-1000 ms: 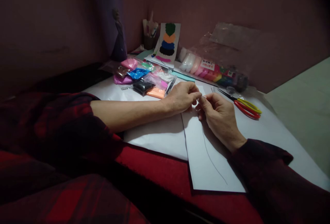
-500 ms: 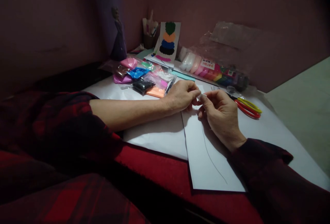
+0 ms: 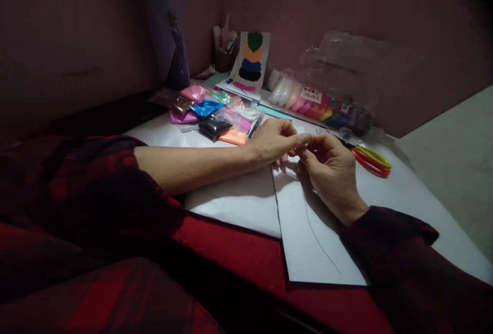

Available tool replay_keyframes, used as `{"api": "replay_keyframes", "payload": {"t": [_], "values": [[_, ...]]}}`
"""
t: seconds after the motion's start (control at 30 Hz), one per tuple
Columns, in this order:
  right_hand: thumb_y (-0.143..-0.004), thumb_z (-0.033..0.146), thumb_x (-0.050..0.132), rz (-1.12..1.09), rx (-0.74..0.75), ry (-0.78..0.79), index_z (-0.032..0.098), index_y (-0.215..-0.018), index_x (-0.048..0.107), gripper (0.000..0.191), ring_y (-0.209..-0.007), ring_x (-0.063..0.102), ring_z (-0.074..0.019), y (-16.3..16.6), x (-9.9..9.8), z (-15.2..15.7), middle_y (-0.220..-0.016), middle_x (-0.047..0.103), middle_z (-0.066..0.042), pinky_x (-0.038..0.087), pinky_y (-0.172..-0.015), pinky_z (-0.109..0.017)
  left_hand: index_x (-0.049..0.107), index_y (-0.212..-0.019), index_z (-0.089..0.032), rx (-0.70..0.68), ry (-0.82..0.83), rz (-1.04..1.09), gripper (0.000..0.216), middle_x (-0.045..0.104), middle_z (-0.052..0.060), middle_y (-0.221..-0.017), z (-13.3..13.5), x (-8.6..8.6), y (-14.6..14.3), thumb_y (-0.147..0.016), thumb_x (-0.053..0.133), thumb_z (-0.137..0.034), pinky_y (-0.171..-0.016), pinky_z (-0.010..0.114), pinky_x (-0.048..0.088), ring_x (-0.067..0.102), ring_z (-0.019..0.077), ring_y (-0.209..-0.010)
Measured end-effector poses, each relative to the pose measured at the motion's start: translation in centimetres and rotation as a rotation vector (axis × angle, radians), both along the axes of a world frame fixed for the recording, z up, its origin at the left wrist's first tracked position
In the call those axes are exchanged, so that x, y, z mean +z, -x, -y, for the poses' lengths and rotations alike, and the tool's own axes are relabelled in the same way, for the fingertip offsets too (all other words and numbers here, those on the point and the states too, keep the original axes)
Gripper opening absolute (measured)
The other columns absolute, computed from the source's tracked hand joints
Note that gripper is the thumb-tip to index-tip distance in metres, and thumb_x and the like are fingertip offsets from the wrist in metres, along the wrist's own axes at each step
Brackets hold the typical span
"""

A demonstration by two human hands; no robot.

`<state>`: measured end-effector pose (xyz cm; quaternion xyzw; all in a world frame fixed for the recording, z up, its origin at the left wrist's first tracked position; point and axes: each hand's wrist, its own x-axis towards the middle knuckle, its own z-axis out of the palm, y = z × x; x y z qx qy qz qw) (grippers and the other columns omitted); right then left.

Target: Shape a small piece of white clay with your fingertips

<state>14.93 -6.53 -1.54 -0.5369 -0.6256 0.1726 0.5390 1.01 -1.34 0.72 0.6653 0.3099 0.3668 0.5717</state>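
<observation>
My left hand point(image 3: 271, 143) and my right hand point(image 3: 332, 170) meet at the fingertips above a white sheet of paper point(image 3: 304, 252) with a thin curved pencil line. Both are closed, thumbs and fingers pinched together around a small white piece that is almost wholly covered by them. My left thumb lies stretched across towards the right fingertips. The paper sheet rests under my hands and overhangs the table's front edge a little.
Several bagged lumps of coloured clay point(image 3: 213, 128) lie left of my hands. Behind stand a card with coloured clay shapes point(image 3: 252, 62) and a long pack of clay point(image 3: 316, 100). Scissors with red and yellow handles point(image 3: 372, 162) lie at the right. A cup of tools point(image 3: 223, 57) stands at the back.
My left thumb has stretched out to the right over the white piece, which showed between the fingertips before and is now mostly hidden. The hands stay in the same place.
</observation>
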Motion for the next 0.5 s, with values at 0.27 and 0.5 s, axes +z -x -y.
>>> {"api": "replay_keyframes", "payload": {"t": [0.27, 0.5], "values": [[-0.078, 0.032, 0.073, -0.086, 0.088, 0.047, 0.026, -0.099, 0.056, 0.028, -0.048, 0.056, -0.0114, 0.22, 0.40, 0.11, -0.079, 0.061, 0.001, 0.046, -0.042, -0.027, 0.052, -0.078, -0.014, 0.093, -0.052, -0.027, 0.005, 0.054, -0.005, -0.053, -0.17, -0.07, -0.05, -0.081, 0.055, -0.012, -0.044, 0.019, 0.039, 0.048, 0.0049, -0.040], [-0.083, 0.044, 0.067, -0.015, 0.036, 0.047, 0.023, -0.088, 0.060, 0.023, -0.047, 0.055, -0.0107, 0.08, 0.43, 0.14, -0.072, 0.064, 0.001, 0.045, -0.043, -0.026, 0.049, -0.076, -0.015, 0.038, -0.043, 0.029, 0.009, 0.054, -0.004, -0.057, -0.18, -0.32, -0.24, -0.078, 0.057, -0.011, -0.045, 0.019, 0.039, 0.050, 0.0051, -0.043]]}}
